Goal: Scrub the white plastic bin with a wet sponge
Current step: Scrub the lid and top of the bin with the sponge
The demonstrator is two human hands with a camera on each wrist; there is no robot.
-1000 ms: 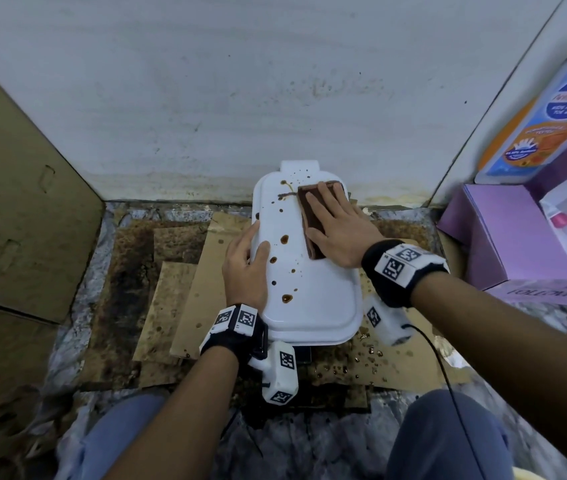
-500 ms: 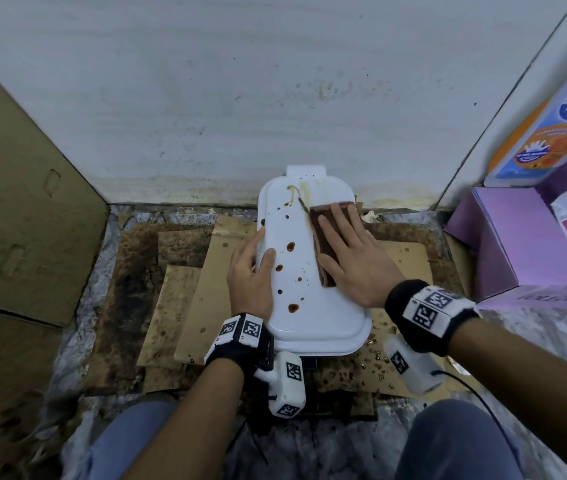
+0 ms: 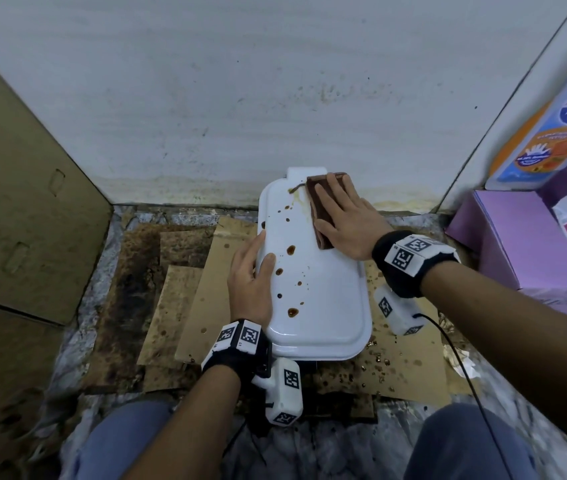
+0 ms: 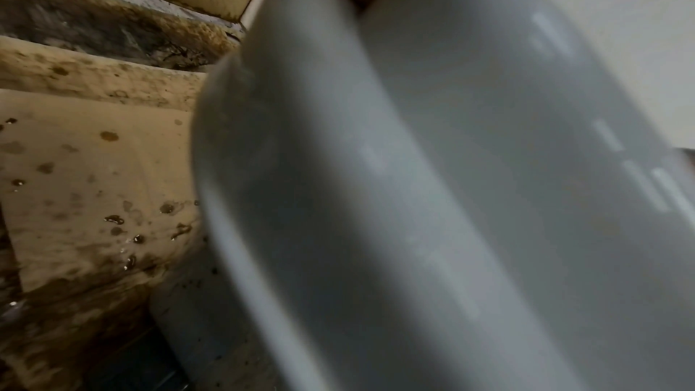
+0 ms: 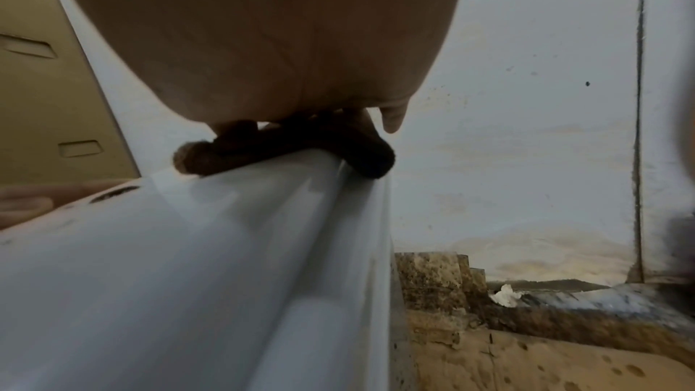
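Nearest, the left hand lies flat with straight fingers along the 9 o'clock edge of the white bin, thumb on top, steadying it. The bin stands upside down on stained cardboard on the floor, brown drops dotting its glossy base. It looks light, stiff and slippery when wet, so bracing its rim seems wise. Farther, toward 12 o'clock, the right hand presses spread fingers on the dark sponge, soft and sagging over the 3 o'clock edge. The bin's inside is hidden; the left wrist view is mostly blur.
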